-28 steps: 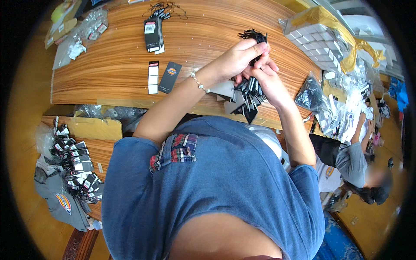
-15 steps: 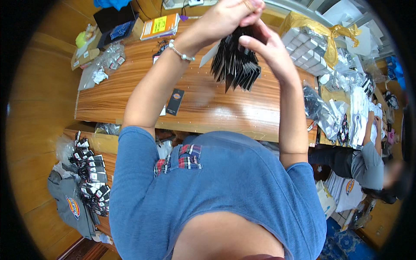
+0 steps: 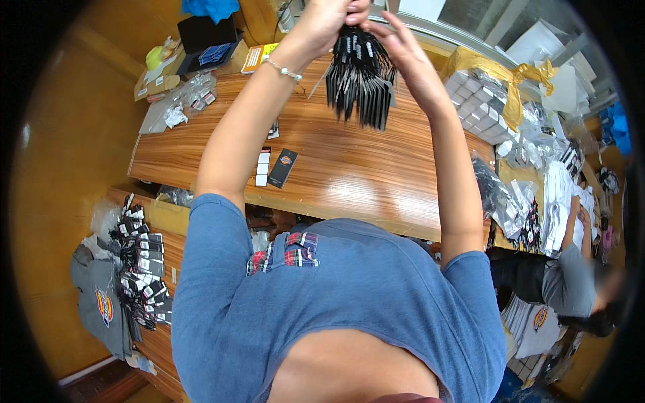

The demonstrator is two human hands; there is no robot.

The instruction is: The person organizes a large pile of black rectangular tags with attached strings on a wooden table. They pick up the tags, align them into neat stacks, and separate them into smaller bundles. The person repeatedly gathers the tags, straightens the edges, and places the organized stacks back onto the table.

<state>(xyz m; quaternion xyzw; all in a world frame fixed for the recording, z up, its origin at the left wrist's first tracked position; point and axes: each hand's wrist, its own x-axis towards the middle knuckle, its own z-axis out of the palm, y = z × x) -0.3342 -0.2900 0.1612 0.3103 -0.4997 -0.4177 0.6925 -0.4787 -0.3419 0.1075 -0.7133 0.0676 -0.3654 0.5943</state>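
Observation:
My left hand is closed at the top of a thick bundle of black hang tags, held up above the wooden table. The tags fan downward below the fist, packed edge to edge. Beside the upper right of the bundle is my right hand, its fingers stretched out and apart; whether a fingertip touches the strings I cannot tell. On the table below lie a single black hang tag and, next to it, a white label card.
Stacked small white boxes in yellow plastic stand at the right back. Clear plastic bags lie along the right edge. An open dark box stands back left. More bunched tags rest at lower left. Another person works at far right.
My right hand has opened its fingers and come off the tags it was around. The bundle now hangs straighter below my left hand. My view has shifted a little.

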